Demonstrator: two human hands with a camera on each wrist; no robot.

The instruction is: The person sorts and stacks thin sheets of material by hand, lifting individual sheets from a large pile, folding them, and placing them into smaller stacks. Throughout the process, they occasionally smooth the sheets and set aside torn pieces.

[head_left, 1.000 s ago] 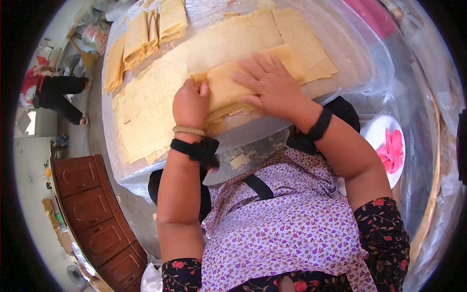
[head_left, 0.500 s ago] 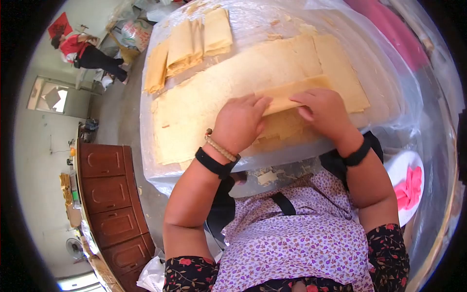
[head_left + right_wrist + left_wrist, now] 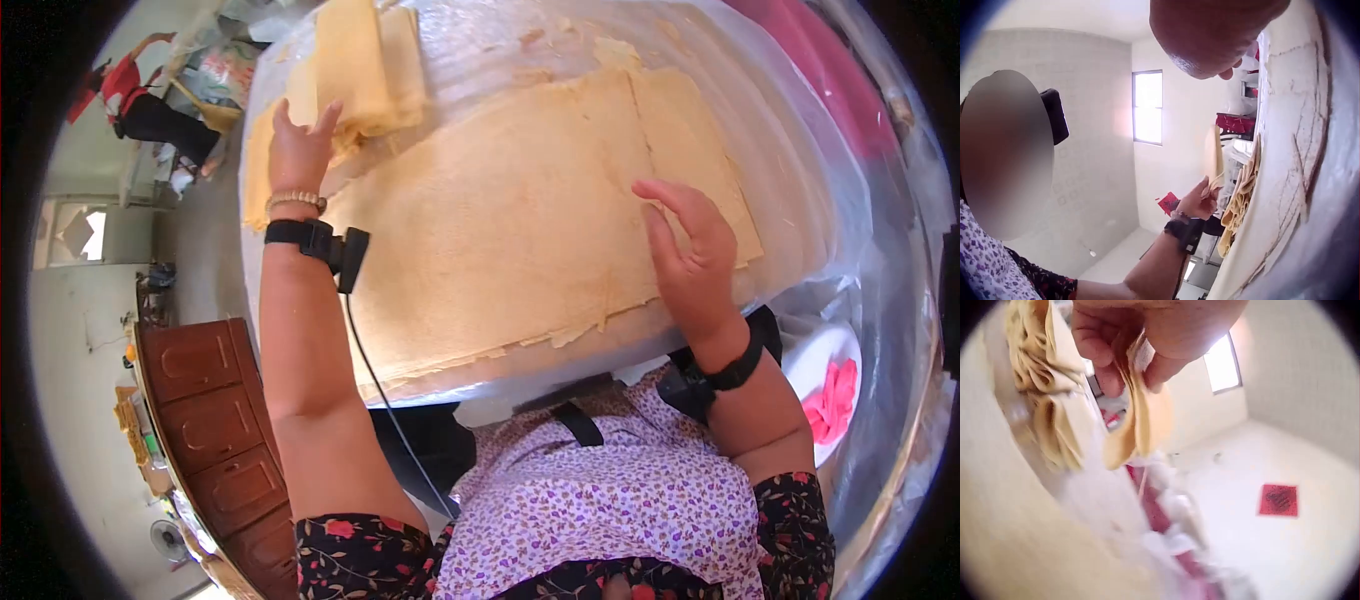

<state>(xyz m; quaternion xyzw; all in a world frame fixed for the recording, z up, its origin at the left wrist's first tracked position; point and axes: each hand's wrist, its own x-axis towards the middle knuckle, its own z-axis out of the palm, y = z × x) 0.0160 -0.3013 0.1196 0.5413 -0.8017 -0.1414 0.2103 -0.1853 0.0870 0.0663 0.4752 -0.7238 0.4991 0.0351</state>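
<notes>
My left hand [image 3: 300,158] pinches one end of a folded yellow tofu skin [image 3: 352,75] at the table's far left. In the left wrist view, the folded tofu skin [image 3: 1138,428] hangs from between thumb and fingers, its layers showing at the edges. Beside it on the table stand other folded bundles [image 3: 1040,372], partly covered by the held one in the head view. My right hand [image 3: 700,255] hovers over the right side of a wide stack of flat tofu skin sheets [image 3: 500,230], thumb and forefinger apart, holding nothing.
Clear plastic [image 3: 800,190] covers the table. A white stool [image 3: 800,370] with a pink cloth [image 3: 832,405] stands at the right. Brown cabinets [image 3: 220,430] line the left, and another person [image 3: 150,115] stands beyond the table at the back left.
Both hands were folding a sheet on the stack. The left hand has carried the folded tofu skin to the far-left bundles; the right hand has let go and stays over the stack.
</notes>
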